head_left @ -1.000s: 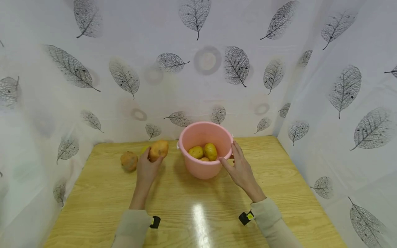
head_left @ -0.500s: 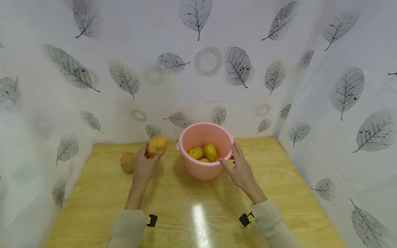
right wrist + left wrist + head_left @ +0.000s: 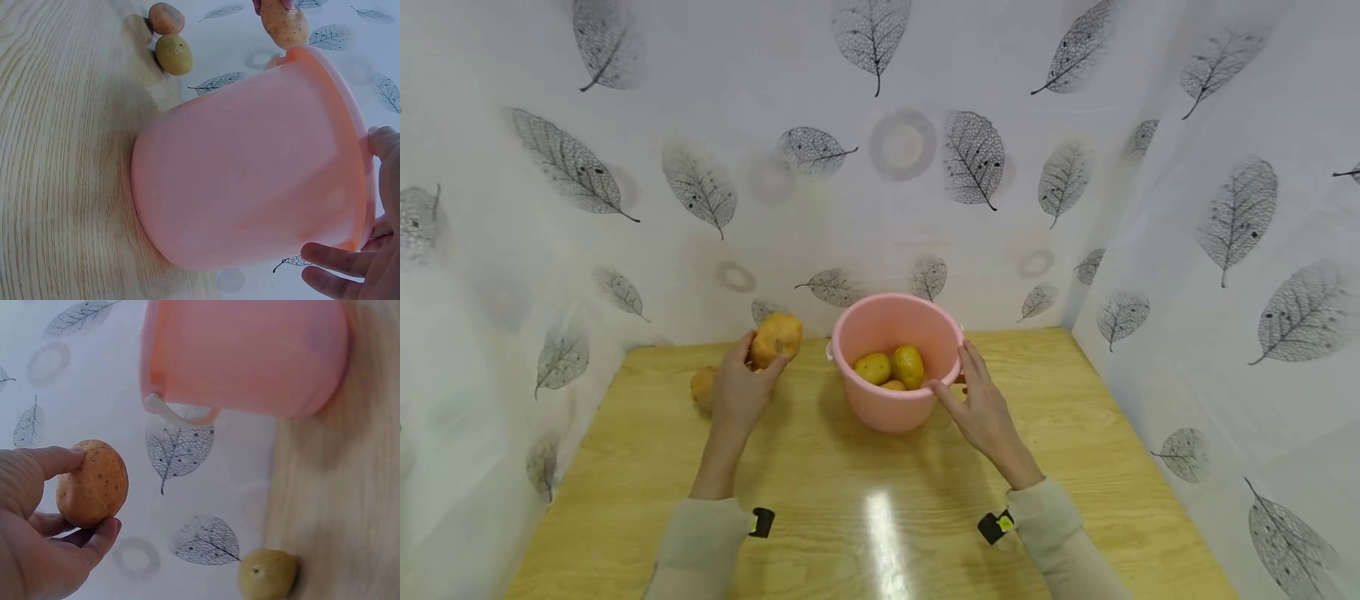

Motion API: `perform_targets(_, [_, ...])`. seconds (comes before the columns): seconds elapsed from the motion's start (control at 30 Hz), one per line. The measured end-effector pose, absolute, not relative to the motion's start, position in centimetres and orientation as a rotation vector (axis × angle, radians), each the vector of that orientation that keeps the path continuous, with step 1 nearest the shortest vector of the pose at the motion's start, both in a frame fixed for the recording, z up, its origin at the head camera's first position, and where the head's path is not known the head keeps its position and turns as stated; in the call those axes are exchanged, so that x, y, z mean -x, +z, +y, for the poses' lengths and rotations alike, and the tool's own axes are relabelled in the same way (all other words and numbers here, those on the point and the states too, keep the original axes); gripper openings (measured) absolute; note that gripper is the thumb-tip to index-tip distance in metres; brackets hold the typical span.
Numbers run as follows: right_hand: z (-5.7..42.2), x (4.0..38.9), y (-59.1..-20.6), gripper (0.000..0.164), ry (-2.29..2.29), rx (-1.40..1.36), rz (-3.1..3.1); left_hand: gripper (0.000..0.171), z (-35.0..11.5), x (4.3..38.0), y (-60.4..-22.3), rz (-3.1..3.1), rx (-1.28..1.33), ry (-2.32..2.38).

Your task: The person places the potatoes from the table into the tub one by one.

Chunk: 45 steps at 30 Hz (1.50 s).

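Left hand (image 3: 737, 392) is pinching one potato (image 3: 777, 340); right hand (image 3: 983, 418), fingers apart, is touching pink bucket (image 3: 891, 412); three potatoes (image 3: 908, 367) sitting inside, two loose potatoes (image 3: 174, 55) remaining below left fingers.

Near the desk's (image 3: 820, 517) back left corner, the left hand (image 3: 739, 390) is hiding part of a brown potato (image 3: 702, 387) and, in the head view, the whole yellow fruit (image 3: 174, 56) beside it. The bucket's (image 3: 891, 414) front rim is covering most of its lowest piece (image 3: 893, 386), leaving its kind unclear. The desk's front edge is falling outside the head view. Picture edges are cropping the bucket in the left wrist view, the held potato (image 3: 284, 26) and right hand (image 3: 981, 414) in the right.
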State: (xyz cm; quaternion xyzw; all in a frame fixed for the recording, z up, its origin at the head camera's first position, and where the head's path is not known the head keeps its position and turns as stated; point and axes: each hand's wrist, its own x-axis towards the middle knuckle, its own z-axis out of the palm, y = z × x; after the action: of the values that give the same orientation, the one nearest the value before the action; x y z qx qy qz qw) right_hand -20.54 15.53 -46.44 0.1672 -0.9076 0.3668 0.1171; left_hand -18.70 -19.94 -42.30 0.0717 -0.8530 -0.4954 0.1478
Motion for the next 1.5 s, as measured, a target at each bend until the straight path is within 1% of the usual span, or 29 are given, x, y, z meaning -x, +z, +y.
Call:
perform_targets(0.3, [15.4,20.6,-46.4,0.084,1.069,-0.495,-2.666,0.074,-20.0,18.2,-39.6,-2.482,-0.238,-1.42])
perform_targets(0.5, [15.5,20.4,-46.4,0.083,1.071,-0.488,-2.656,0.073,-19.9,18.1,-38.5,-2.513,-0.233,-1.397])
perform_targets(0.77, [15.4,20.4,-46.5,0.083,1.08,-0.485,-2.66,0.073,-19.4,18.5,-38.4,-2.513,-0.204,-1.418])
perform_targets(0.97, [15.5,20.5,-46.3,0.084,1.069,-0.486,-2.671,0.08,-18.4,18.9,-38.3,-2.542,-0.207,-1.443])
perform_targets(1.3, [15.7,20.7,-46.4,0.086,1.067,-0.474,-2.688,0.079,-15.0,20.0,-38.8,-2.485,-0.118,-1.581])
perform_targets(1.5, [15.6,20.7,-46.4,0.084,1.079,-0.48,-2.674,0.078,-12.9,20.6,-39.1,-2.506,-0.093,-1.571])
